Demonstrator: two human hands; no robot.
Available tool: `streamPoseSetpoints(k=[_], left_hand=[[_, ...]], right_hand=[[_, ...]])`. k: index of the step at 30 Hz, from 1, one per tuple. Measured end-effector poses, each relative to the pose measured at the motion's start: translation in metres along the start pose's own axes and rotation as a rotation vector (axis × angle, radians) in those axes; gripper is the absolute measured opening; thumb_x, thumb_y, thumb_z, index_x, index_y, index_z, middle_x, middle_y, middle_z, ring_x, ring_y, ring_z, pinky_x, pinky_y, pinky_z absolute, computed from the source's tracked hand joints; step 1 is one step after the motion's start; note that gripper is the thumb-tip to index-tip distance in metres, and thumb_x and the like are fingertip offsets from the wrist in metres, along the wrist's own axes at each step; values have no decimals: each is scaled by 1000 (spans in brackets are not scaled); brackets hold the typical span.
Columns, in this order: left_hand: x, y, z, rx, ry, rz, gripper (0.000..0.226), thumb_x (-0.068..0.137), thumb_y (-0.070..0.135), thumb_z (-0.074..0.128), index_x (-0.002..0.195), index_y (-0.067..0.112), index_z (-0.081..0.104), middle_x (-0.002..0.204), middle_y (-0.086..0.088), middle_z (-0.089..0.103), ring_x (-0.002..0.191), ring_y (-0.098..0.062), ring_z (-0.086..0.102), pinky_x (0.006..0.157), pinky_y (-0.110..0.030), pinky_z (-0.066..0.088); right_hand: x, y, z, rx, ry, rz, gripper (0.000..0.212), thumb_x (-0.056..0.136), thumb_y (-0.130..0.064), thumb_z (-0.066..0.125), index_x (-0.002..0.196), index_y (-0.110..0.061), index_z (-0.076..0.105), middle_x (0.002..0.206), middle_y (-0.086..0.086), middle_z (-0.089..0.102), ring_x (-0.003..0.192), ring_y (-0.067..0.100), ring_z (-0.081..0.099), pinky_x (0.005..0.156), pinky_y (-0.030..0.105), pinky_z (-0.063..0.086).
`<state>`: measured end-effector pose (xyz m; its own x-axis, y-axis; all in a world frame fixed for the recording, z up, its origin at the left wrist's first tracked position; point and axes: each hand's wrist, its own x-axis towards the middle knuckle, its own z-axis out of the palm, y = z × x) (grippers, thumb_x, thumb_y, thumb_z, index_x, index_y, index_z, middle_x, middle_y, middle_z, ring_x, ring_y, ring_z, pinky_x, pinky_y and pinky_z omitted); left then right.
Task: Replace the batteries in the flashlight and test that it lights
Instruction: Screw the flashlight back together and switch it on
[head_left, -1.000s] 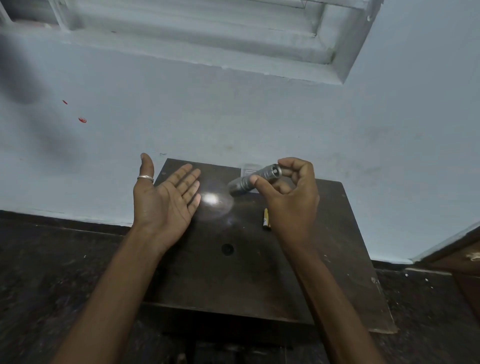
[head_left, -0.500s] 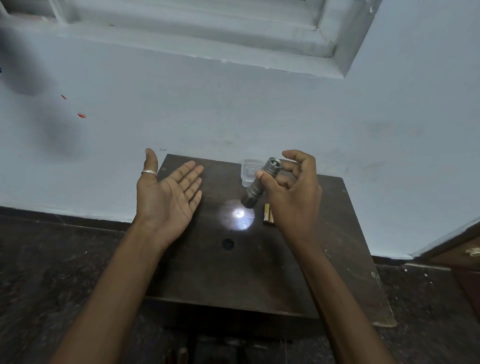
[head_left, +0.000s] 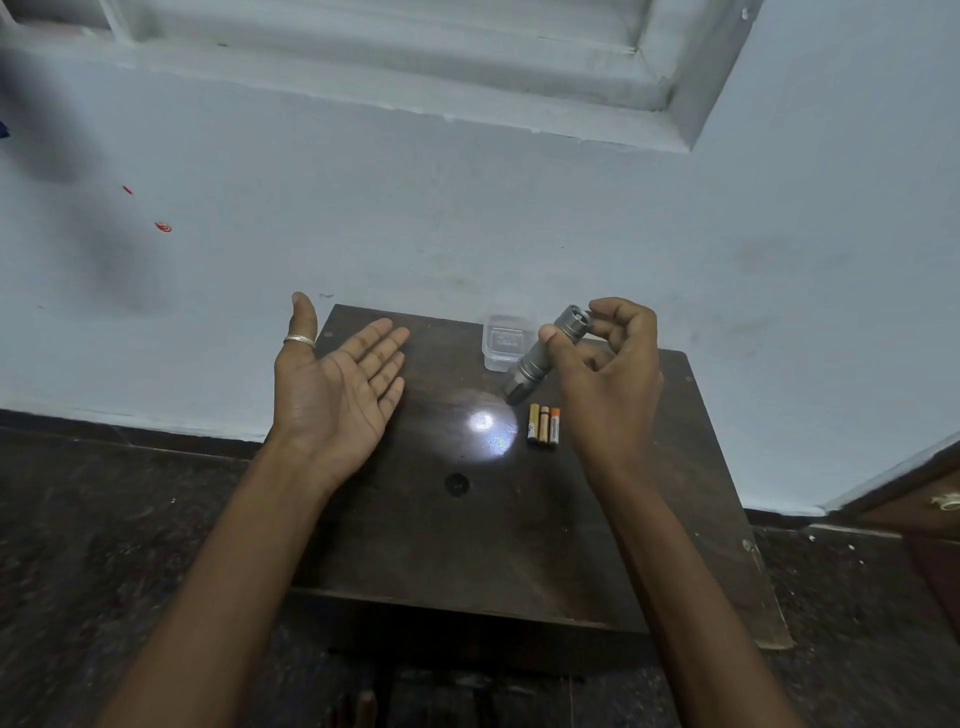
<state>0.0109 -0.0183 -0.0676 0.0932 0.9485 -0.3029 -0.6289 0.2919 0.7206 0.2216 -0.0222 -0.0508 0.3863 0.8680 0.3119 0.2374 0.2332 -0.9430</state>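
A small silver flashlight (head_left: 540, 356) is held in my right hand (head_left: 608, 374), tail up and head tilted down to the left. It is lit and throws a bright spot (head_left: 485, 423) on the dark wooden table (head_left: 467, 535). Three small batteries (head_left: 544, 425) lie side by side on the table just below the flashlight's head. My left hand (head_left: 337, 384) hovers palm up, fingers spread, holding nothing, to the left of the light spot. A ring sits on its thumb.
A small clear plastic box (head_left: 503, 340) stands at the table's far edge behind the flashlight. The table has a round hole (head_left: 457, 484) near its middle. A pale wall rises right behind it, with dark floor on both sides.
My right hand has swung the flashlight from pointing left toward my palm to pointing down, so the light spot moved right onto the table. The batteries are now uncovered.
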Motion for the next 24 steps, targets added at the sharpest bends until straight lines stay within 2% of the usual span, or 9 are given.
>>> streamPoseSetpoints(k=[2,4,6,8,11,19,24], left_hand=[[0,0,0,-2,-4,-6,94,84,82,35,145,12,49,146,-4,55,144,-18,38,122,-39,21],[0,0,1,-16,-9,-10,94,84,81,35,145,11,49,147,-5,54,145,-19,36,123,-40,19],[0,1,1,-20,-11,-14,93,85,81,35,145,11,49,147,-6,54,146,-19,35,123,-40,18],[0,1,2,-15,-13,-23,93,84,81,34,145,12,48,148,-5,54,145,-18,36,123,-40,18],[0,1,1,-12,-23,-24,94,84,82,33,146,12,48,148,-4,54,145,-18,36,123,-40,18],[1,-1,1,-22,-38,-27,96,82,83,33,144,12,50,146,-4,56,145,-18,36,123,-41,18],[0,-1,1,-104,-103,-9,99,80,84,35,146,11,48,148,-6,54,148,-19,29,123,-45,13]], right_hand=[[1,1,0,44,4,40,37,84,-19,79,112,-20,55,96,-7,69,69,-2,67,69,14,52],[1,4,1,141,8,115,33,83,-21,79,107,-24,56,98,1,71,77,5,72,76,30,60],[2,5,1,250,19,190,31,84,-20,79,107,-19,58,99,8,73,84,14,74,76,37,62],[2,2,1,379,37,253,31,86,-15,78,110,-10,57,98,12,72,84,16,74,72,32,60],[4,-2,-1,480,70,302,28,88,-13,76,108,-8,57,91,6,69,82,14,73,71,29,61],[2,-3,0,505,97,284,27,87,-10,76,106,-8,56,94,9,69,88,19,74,76,33,62],[-5,-4,7,475,56,222,27,87,-10,76,107,-9,57,100,15,70,83,14,74,72,28,60]])
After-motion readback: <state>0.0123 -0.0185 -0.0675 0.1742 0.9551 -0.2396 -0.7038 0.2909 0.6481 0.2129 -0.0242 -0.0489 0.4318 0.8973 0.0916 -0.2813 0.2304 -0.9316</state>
